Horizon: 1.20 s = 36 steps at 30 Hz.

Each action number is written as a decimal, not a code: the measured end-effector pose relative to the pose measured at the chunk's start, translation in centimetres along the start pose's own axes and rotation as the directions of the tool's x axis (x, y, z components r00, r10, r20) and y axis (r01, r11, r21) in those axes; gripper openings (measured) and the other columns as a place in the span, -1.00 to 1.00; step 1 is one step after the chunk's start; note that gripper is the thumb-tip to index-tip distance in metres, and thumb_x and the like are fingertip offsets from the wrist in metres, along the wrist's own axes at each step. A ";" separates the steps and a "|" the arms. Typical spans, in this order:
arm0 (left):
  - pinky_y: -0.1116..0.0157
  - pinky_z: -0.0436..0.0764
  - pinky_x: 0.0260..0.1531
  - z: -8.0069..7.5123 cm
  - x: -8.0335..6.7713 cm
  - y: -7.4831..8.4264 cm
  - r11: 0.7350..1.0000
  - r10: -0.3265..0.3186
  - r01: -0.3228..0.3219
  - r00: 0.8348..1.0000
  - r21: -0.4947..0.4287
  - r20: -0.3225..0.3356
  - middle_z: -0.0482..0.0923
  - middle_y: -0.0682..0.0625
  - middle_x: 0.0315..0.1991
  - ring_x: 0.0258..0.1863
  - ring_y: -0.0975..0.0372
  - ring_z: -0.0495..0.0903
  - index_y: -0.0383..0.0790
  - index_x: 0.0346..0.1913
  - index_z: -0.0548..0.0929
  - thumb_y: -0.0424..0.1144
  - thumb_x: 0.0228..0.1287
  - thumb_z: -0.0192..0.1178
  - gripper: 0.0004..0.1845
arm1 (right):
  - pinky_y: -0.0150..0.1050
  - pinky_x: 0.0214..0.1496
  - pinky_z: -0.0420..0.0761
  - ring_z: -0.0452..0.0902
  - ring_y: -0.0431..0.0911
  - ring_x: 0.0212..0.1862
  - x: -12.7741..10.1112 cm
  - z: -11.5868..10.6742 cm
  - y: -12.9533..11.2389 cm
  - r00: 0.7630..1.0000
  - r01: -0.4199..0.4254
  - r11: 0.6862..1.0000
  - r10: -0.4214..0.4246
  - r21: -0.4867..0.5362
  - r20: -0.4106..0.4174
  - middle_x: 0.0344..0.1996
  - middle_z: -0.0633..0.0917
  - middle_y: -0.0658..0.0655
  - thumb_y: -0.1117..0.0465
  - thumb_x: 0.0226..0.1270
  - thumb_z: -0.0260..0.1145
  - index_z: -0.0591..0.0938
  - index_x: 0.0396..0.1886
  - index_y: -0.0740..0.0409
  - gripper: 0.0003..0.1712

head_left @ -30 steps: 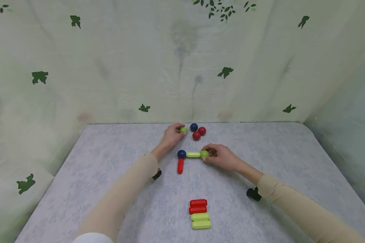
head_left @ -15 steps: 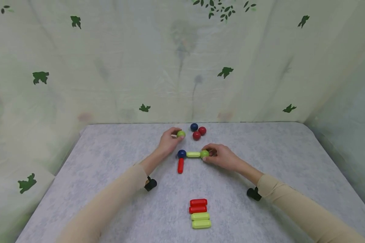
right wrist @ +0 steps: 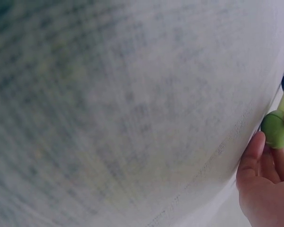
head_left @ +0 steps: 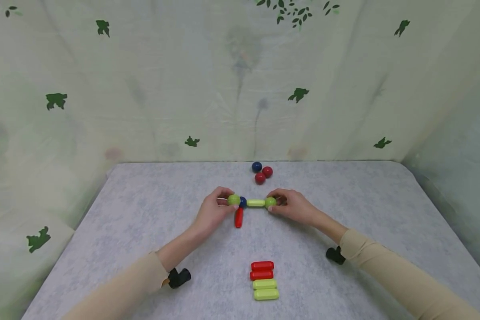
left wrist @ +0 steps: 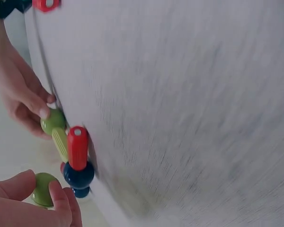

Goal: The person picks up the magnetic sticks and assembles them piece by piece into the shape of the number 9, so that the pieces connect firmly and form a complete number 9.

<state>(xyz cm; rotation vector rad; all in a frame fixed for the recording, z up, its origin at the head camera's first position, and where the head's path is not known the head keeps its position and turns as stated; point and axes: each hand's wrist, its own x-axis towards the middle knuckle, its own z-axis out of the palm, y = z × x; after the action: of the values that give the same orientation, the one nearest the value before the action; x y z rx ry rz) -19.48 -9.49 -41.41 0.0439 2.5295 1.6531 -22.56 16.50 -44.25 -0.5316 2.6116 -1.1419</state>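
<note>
My left hand (head_left: 212,211) pinches a green ball (head_left: 234,199) between thumb and fingers, just left of a blue ball (head_left: 243,202). In the left wrist view a gap shows between the held green ball (left wrist: 44,190) and the blue ball (left wrist: 79,175). From the blue ball a red rod (head_left: 238,218) points toward me, and a light green rod (head_left: 256,203) runs right to a second green ball (head_left: 270,202). My right hand (head_left: 294,206) grips that second ball with thumb and fingers, as the right wrist view also shows.
At the back of the table (head_left: 344,191) sit a loose blue ball (head_left: 257,167) and two red balls (head_left: 260,178). Nearer me, two red rods (head_left: 262,266) and two light green rods (head_left: 266,294) lie in a stack-like row. A patterned cloth wall (head_left: 152,80) stands behind.
My left hand has carried its green ball from beside the loose balls at the back toward me, to the blue ball's left side. My right hand has stayed on the second green ball.
</note>
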 end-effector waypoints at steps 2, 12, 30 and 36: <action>0.20 0.58 -0.10 0.0 -1.0 -0.3 1.000 -0.001 0.001 1.000 -0.009 0.012 0.53 -0.07 0.02 -0.05 0.11 0.55 -0.19 0.05 0.57 -0.40 0.20 0.35 -0.64 | -0.13 0.02 0.55 0.54 -0.09 -0.07 0.0 0.0 -0.1 1.000 -0.005 1.000 0.005 0.000 0.001 -0.11 0.64 -0.01 0.13 0.30 0.41 0.62 0.09 0.06 -0.62; 0.26 0.60 -0.20 0.3 -4.6 -1.8 0.998 0.037 -0.043 0.994 0.052 0.105 0.57 -0.02 -0.09 -0.16 0.17 0.57 -0.15 -0.05 0.65 -0.39 0.14 0.39 -0.70 | -0.14 -0.01 0.56 0.53 -0.09 -0.09 0.0 0.0 -0.2 1.000 -0.020 1.000 0.020 -0.015 -0.009 -0.12 0.64 -0.01 0.13 0.29 0.42 0.62 0.10 0.06 -0.61; 0.28 0.55 -0.26 0.8 -5.1 -2.9 0.995 -0.029 0.017 0.992 0.096 0.124 0.56 0.00 -0.20 -0.21 0.15 0.50 -0.20 -0.03 0.60 -0.37 0.14 0.40 -0.68 | 0.01 0.06 0.54 0.52 0.05 0.05 -1.1 -0.3 -2.5 0.982 0.113 0.985 -0.131 -0.130 -0.135 0.08 0.63 0.11 0.25 0.29 0.40 0.63 0.12 0.16 -0.60; 0.27 0.56 -0.24 0.7 -5.2 -2.8 0.999 -0.028 0.022 0.993 0.050 0.118 0.56 -0.04 -0.17 -0.21 0.14 0.50 -0.24 -0.03 0.60 -0.38 0.15 0.40 -0.67 | -0.14 -0.06 0.60 0.57 -0.12 -0.16 -2.0 1.7 -4.6 0.969 0.220 0.973 -0.226 -0.064 -0.102 -0.10 0.70 0.09 0.33 0.31 0.36 0.67 0.01 0.18 -0.72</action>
<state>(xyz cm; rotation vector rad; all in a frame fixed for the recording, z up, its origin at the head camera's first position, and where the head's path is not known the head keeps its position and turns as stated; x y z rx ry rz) -14.14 -10.44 -43.85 0.1114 2.4715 1.5317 -19.09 13.35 -41.82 -0.8143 2.7350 -1.2020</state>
